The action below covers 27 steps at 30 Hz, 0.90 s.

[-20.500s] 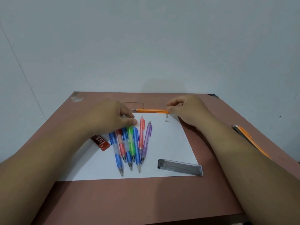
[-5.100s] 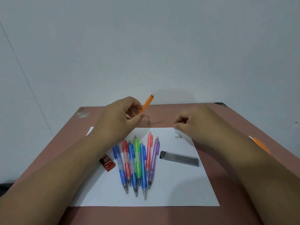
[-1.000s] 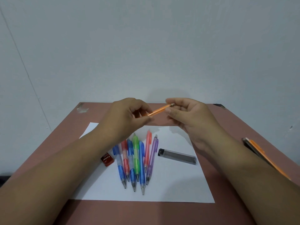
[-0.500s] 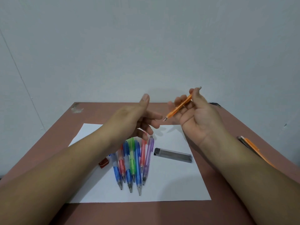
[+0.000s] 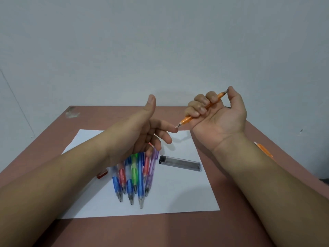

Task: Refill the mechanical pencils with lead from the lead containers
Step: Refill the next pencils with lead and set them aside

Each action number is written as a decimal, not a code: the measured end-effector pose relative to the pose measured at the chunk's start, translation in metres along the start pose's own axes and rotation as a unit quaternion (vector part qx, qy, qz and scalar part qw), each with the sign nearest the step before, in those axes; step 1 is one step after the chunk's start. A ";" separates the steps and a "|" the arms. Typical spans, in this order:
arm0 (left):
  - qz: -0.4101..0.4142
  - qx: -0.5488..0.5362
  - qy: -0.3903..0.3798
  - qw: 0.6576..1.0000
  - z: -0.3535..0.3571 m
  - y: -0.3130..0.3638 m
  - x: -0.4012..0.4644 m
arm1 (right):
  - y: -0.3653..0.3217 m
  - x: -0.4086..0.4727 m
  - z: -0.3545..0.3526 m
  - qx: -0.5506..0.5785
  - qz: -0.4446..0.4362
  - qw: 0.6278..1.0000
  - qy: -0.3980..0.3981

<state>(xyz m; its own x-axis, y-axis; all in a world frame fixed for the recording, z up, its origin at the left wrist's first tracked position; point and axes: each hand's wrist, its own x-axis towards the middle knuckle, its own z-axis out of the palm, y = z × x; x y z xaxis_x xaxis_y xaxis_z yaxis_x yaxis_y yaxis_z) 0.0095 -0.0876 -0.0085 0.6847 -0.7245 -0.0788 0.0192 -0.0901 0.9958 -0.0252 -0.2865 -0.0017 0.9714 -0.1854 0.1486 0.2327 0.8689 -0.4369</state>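
Observation:
My right hand (image 5: 218, 114) grips a slim orange mechanical pencil (image 5: 186, 120) in a fist, palm toward me, thumb on its top end. The pencil's tip points down-left and touches the index fingertip of my left hand (image 5: 142, 125). That hand hovers above the paper, thumb up, fingers loosely spread, holding nothing. Below it, several coloured mechanical pencils (image 5: 135, 177) lie side by side on a white sheet (image 5: 178, 196), tips toward me. A clear grey lead container (image 5: 179, 164) lies on the sheet to their right.
A brown table (image 5: 160, 232) stands against a pale wall. A small red lead box (image 5: 102, 174) peeks out from under my left forearm. More orange pencils (image 5: 264, 150) lie at the table's right edge, partly behind my right forearm.
My right hand took the orange pencil from the left, turned palm up and closed round it with the thumb on its end. My left hand opened, and the pencil tip now meets its index finger.

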 end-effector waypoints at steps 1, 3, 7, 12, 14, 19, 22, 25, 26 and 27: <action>0.003 -0.003 -0.002 1.000 -0.001 0.000 0.000 | 0.000 0.000 0.000 0.003 -0.001 1.000 0.000; 0.008 -0.007 -0.008 1.000 -0.001 -0.001 0.001 | 0.000 -0.001 0.001 0.005 -0.004 1.000 -0.002; 0.018 -0.014 -0.014 1.000 -0.001 -0.001 0.000 | 0.000 -0.001 0.000 0.011 -0.003 1.000 -0.004; 0.029 -0.017 -0.024 0.999 -0.001 -0.002 0.000 | -0.001 -0.001 -0.001 0.021 0.003 1.000 -0.014; 0.029 -0.024 -0.025 0.999 -0.002 -0.003 0.000 | -0.001 -0.001 -0.001 0.024 0.008 0.999 -0.022; 0.031 -0.025 -0.027 0.999 -0.002 -0.002 0.000 | 0.000 -0.001 -0.001 0.024 0.002 1.000 -0.016; 0.031 -0.024 -0.027 0.999 -0.002 -0.003 0.000 | 0.000 -0.001 -0.001 0.025 0.002 1.000 -0.010; 0.031 -0.026 -0.027 0.999 -0.002 -0.003 0.000 | 0.000 -0.001 -0.001 0.026 0.003 1.000 -0.009; 0.032 -0.027 -0.027 0.999 -0.002 -0.003 0.000 | 0.000 -0.001 -0.001 0.027 0.002 1.000 -0.009; 0.033 -0.028 -0.027 0.999 -0.002 -0.003 0.000 | 0.000 -0.001 -0.001 0.028 0.002 1.000 -0.010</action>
<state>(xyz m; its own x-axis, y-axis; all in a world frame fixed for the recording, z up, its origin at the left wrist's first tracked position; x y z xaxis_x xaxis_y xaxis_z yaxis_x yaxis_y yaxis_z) 0.0109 -0.0856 -0.0113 0.6452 -0.7639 -0.0135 0.0164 -0.0038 0.9999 -0.0266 -0.2864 -0.0025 0.9711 -0.1734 0.1639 0.2250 0.8940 -0.3874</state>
